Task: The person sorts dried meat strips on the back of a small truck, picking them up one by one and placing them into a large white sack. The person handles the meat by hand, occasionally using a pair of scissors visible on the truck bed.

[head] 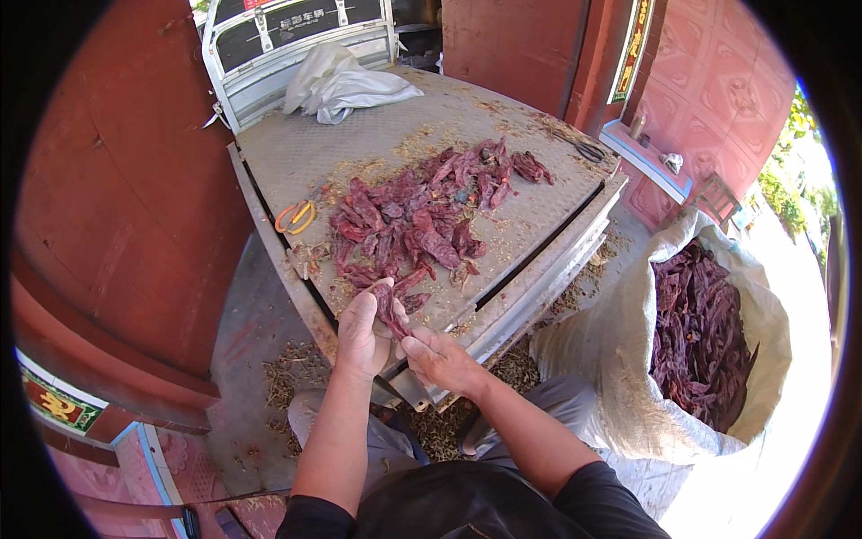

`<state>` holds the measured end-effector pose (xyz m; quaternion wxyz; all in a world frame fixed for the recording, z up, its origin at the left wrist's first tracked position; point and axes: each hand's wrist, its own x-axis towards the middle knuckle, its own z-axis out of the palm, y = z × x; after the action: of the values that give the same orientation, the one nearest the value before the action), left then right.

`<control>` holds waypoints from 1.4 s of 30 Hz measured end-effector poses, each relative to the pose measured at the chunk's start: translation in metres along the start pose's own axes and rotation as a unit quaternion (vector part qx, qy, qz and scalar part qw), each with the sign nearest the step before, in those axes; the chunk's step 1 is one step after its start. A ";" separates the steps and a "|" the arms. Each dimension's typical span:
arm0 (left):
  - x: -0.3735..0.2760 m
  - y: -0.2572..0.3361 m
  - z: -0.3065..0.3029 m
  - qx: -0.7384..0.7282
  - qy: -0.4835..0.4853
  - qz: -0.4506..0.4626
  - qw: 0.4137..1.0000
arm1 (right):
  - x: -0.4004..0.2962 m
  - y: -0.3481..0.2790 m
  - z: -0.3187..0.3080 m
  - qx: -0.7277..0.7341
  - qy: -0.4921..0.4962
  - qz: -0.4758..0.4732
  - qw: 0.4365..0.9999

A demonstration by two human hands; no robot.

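A dried red chili pepper (388, 311) is held between my two hands over the near edge of a metal truck bed (532, 209). My left hand (362, 330) grips its upper part, and the fingers of my right hand (434, 357) pinch its lower end. Just beyond my hands lies a pile of dried red chili peppers (417, 209), with loose seeds scattered around it. Scissors with orange-yellow handles (295, 217) rest left of the pile. Dark-handled scissors (587, 149) lie at the bed's far right corner.
A large woven sack (599, 357) of dried chilies stands open at the right. A crumpled white plastic sack (343, 84) lies at the bed's far left. Stem scraps (444, 431) cover the floor around my feet. A red metal door (128, 182) stands at the left, a small wooden chair (718, 198) at the right.
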<state>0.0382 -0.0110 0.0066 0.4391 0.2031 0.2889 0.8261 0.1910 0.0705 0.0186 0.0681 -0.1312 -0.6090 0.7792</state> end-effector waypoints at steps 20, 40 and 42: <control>0.006 -0.006 -0.007 -0.028 0.070 0.059 0.995 | -0.007 -0.017 0.017 -0.203 0.060 -0.039 0.977; 0.000 -0.001 0.000 -0.080 0.030 -0.032 0.996 | -0.007 -0.010 0.003 -0.059 -0.006 0.008 0.998; 0.000 -0.001 -0.002 -0.084 0.014 -0.037 0.996 | -0.009 -0.013 0.004 -0.070 -0.007 0.007 0.998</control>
<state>0.0377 -0.0114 0.0046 0.4812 0.1435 0.2321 0.8331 0.1978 0.0678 0.0329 0.0488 -0.1347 -0.6614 0.7362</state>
